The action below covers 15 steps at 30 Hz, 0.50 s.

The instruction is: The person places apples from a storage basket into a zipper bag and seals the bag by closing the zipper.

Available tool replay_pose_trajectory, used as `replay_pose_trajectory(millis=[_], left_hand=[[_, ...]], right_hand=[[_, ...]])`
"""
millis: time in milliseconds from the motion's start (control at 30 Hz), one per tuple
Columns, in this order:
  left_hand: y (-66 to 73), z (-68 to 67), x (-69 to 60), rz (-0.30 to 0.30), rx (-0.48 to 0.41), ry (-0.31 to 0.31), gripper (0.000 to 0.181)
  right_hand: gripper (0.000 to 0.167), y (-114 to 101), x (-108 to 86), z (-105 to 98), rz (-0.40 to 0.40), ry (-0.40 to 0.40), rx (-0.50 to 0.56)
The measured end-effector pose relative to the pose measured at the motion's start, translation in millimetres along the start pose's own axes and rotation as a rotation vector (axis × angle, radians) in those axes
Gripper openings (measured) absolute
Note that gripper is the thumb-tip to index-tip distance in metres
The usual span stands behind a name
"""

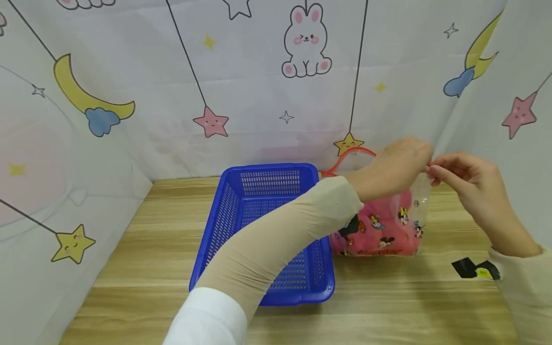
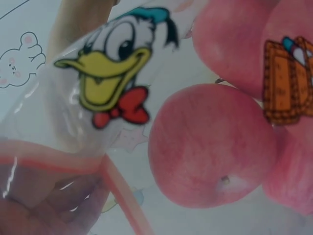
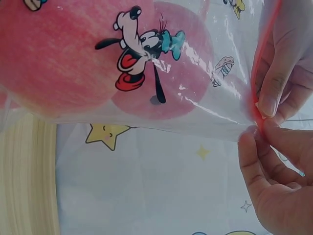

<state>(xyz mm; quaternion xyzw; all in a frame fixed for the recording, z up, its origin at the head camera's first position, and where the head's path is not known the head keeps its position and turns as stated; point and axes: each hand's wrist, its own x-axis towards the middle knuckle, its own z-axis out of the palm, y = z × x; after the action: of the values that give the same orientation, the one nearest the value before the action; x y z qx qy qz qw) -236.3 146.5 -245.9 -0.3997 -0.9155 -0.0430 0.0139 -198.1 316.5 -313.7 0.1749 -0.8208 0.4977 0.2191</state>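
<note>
A clear zip bag [image 1: 377, 242] with cartoon prints and a red zip edge [image 3: 257, 73] stands on the table, just right of a blue basket. Red apples [image 2: 210, 147] fill it. My left hand [image 1: 394, 165] reaches across the basket and pinches the red edge near one end of the bag's mouth. At the upper corner, my right hand [image 1: 472, 187] pinches the end of that edge between thumb and fingers. The fingertips of both hands nearly meet in the right wrist view. Farther left, the red edge bows up in a loop, and the mouth looks open there.
The blue plastic basket [image 1: 316, 287] sits at the middle of the wooden table [image 1: 388, 306], under my left forearm. A small black and yellow item [image 1: 476, 269] lies by my right sleeve. Printed white cloth [image 1: 258, 91] hangs behind and at both sides.
</note>
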Motion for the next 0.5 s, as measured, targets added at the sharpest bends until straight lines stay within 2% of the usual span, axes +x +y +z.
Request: replay_pose_trajectory(millis=[500], left_hand=[[-0.8, -3.8, -5.3, 0.033, -0.035, -0.009, 0.015]], right_hand=[[0.01, -1.0, -6.2, 1.1, -0.003, 0.023, -0.012]])
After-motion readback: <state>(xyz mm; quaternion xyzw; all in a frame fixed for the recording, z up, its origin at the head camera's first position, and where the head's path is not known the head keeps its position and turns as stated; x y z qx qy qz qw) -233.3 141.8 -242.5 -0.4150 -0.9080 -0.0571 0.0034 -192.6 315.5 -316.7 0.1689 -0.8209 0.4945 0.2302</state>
